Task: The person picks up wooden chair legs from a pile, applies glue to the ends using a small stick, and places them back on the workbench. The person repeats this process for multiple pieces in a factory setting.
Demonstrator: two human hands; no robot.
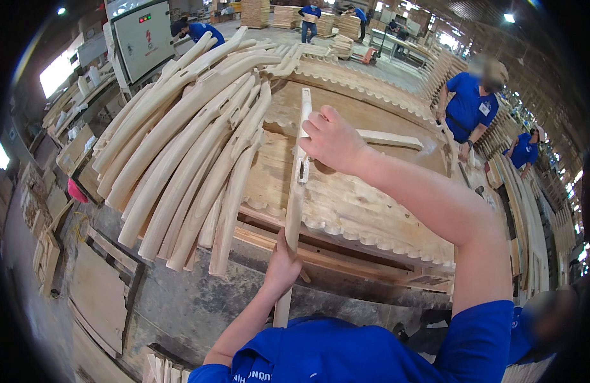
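A long, pale wooden chair leg (295, 210) with slots cut in it lies lengthwise in front of me, its near end by my body. My left hand (283, 267) is wrapped round its lower part, just off the table's near edge. Farther up, my right hand (333, 142) is closed over the leg above an open slot, fingers curled at its left edge. Whether anything small sits under those fingers is hidden. To the left, many similar curved chair legs (199, 127) are piled side by side, their near ends jutting past the edge.
Scalloped wooden strips (371, 241) edge the worktable (352, 198). Another wooden piece (390, 139) lies beyond my right hand. A co-worker in blue (470, 105) stands at the far right side. A control cabinet (143, 41) stands behind the pile; boards (100, 293) lean at lower left.
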